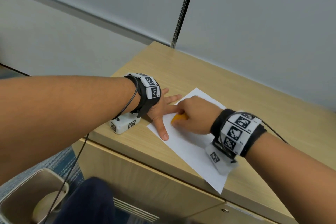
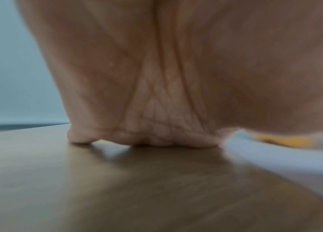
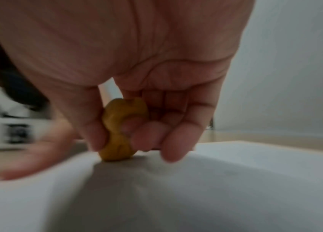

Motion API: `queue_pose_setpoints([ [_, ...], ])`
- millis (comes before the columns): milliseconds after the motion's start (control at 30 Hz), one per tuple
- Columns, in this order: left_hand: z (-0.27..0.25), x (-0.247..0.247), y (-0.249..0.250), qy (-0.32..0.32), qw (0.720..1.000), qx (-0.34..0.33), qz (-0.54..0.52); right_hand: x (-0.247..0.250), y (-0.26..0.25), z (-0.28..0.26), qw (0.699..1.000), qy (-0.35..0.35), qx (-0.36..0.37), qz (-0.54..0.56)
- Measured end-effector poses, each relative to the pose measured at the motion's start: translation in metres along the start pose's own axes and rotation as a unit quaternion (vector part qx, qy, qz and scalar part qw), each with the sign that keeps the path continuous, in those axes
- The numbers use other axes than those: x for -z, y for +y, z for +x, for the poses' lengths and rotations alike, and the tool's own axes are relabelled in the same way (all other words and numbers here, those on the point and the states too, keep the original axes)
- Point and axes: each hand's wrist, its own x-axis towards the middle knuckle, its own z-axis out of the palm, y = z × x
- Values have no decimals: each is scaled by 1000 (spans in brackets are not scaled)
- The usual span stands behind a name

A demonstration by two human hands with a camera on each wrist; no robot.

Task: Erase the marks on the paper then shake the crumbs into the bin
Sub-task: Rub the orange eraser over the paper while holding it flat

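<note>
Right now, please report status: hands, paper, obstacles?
Left hand flat, pinning paper. Right hand pinching yellow eraser, on sheet. No obstruction seen.

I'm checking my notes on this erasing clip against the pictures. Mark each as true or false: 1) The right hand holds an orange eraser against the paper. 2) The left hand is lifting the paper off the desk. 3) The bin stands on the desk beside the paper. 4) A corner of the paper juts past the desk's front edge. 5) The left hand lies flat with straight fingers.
1) True: the right hand pinches the orange eraser down on the paper.
2) False: the left hand presses the paper flat on the desk.
3) False: the bin stands on the floor, lower left.
4) True.
5) True.
</note>
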Motion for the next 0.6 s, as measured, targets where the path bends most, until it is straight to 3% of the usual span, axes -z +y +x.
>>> queue_pose_setpoints([
  [100,1,-1,-1,-2,1000,-5,2,-1,-11,-10,998,-41,27,29],
  [233,-1,1,1,1,1000,0,-9,8,15,7,998,21,-62,-21],
  [433,0,0,-2,7,1000,-7,0,1,0,-10,998,-45,21,28],
  [600,-5,1,2,7,1000,-1,-16,3,21,2,999,18,-44,11],
])
